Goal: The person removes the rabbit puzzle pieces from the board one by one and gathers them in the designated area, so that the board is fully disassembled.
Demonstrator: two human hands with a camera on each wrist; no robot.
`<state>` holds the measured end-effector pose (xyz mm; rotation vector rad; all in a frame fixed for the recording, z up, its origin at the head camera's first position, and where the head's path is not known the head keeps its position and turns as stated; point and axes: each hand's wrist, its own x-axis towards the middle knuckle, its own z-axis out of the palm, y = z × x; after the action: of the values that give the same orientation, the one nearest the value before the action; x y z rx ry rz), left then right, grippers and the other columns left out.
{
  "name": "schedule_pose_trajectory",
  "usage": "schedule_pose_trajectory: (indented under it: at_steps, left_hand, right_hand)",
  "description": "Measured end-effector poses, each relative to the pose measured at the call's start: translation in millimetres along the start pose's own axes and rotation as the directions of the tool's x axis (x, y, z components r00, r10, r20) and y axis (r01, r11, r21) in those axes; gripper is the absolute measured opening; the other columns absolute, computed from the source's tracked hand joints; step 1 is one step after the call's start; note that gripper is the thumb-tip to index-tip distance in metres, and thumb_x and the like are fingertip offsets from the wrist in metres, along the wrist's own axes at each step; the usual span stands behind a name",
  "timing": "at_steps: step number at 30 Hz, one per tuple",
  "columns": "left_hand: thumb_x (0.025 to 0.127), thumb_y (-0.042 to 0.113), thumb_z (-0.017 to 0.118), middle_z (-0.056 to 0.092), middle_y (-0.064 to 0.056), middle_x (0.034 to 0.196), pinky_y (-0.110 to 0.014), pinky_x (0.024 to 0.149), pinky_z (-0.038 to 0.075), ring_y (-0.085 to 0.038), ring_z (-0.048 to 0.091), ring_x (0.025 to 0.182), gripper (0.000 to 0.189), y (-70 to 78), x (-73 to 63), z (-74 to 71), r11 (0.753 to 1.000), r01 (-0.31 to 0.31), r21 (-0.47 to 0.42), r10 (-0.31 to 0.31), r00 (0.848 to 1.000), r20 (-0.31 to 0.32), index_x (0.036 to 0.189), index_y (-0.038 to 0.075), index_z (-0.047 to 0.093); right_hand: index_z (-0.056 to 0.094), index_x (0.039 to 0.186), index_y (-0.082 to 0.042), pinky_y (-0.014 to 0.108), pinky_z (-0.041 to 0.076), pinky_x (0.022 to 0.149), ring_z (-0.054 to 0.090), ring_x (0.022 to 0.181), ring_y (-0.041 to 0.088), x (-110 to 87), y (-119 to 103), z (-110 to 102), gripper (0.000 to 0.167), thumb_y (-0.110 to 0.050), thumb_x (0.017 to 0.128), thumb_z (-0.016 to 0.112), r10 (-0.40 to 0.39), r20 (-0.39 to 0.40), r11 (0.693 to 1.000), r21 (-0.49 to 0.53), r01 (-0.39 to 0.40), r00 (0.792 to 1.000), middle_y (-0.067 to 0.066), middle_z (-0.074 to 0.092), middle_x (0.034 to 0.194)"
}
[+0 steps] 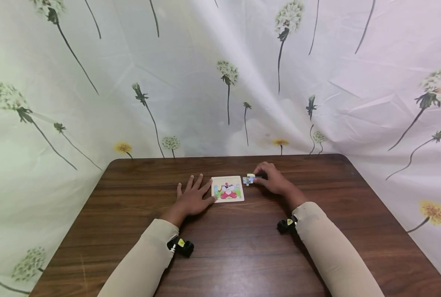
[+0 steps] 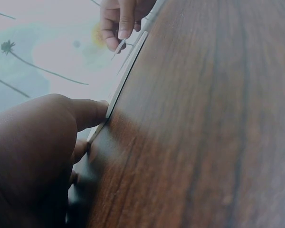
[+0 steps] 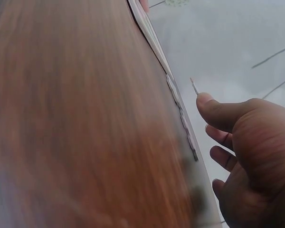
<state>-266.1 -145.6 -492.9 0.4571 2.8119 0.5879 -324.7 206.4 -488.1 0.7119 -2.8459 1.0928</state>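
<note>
A square picture puzzle board (image 1: 228, 189) with a pale frame lies on the table, showing a cartoon animal in red on green and blue. My left hand (image 1: 193, 201) rests beside it with fingers spread, its thumb touching the board's left edge. To the right of the board, my right hand (image 1: 274, 180) pinches a thin puzzle piece (image 3: 194, 86) between thumb and fingers, raised off the table. Under it lie loose puzzle pieces (image 3: 182, 116), close to the board's side. From above, blue and yellow pieces (image 1: 248, 180) show at the fingertips; held and lying ones overlap there.
The brown wood-grain table (image 1: 235, 255) ends at a far edge just beyond the hands. Behind it hangs a pale curtain (image 1: 198, 107) printed with dandelions. A black wrist camera (image 1: 185, 248) is strapped over the left sleeve, another camera (image 1: 285, 225) over the right.
</note>
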Motion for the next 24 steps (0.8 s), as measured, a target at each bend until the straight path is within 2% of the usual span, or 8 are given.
schedule_pose_trajectory:
  at_steps: [7, 14, 24]
  left_hand:
    - [0.111, 0.066, 0.046, 0.0, -0.009, 0.187, -0.079, 0.129, -0.01, -0.043, -0.009, 0.172, 0.079, -2.1, 1.9, 1.9, 1.0, 0.005, 0.009, -0.005, 1.0, 0.0, 0.177, 0.031, 0.021]
    - [0.11, 0.067, 0.045, 0.001, -0.009, 0.187, -0.078, 0.13, -0.01, -0.042, -0.008, 0.173, 0.078, 1.2, -0.9, -0.3, 1.0, 0.004, 0.003, -0.004, 1.0, -0.001, 0.176, 0.032, 0.022]
    - [0.11, 0.068, 0.045, -0.002, -0.008, 0.187, -0.079, 0.129, -0.011, -0.042, -0.009, 0.172, 0.079, -1.7, 2.6, 2.9, 1.0, 0.009, 0.001, -0.009, 1.0, 0.005, 0.176, 0.032, 0.02]
  right_hand:
    - [0.069, 0.117, -0.005, 0.063, 0.042, 0.117, 0.051, 0.135, 0.042, -4.5, 11.7, -5.8, 0.017, -0.013, 0.104, 0.077, -0.015, -0.016, 1.0, 0.007, 0.015, 1.0, 0.019, 0.063, 0.134]
    - [0.068, 0.118, -0.005, 0.064, 0.04, 0.12, 0.05, 0.138, 0.043, -8.9, 20.4, -12.3, 0.019, -0.013, 0.103, 0.077, 0.007, -0.021, 1.0, 0.005, -0.007, 1.0, 0.019, 0.062, 0.137]
    - [0.069, 0.119, -0.005, 0.066, 0.039, 0.118, 0.049, 0.138, 0.045, -20.3, 27.5, -22.0, 0.017, -0.012, 0.104, 0.075, 0.03, -0.038, 1.0, 0.003, -0.03, 0.999, 0.02, 0.063, 0.137]
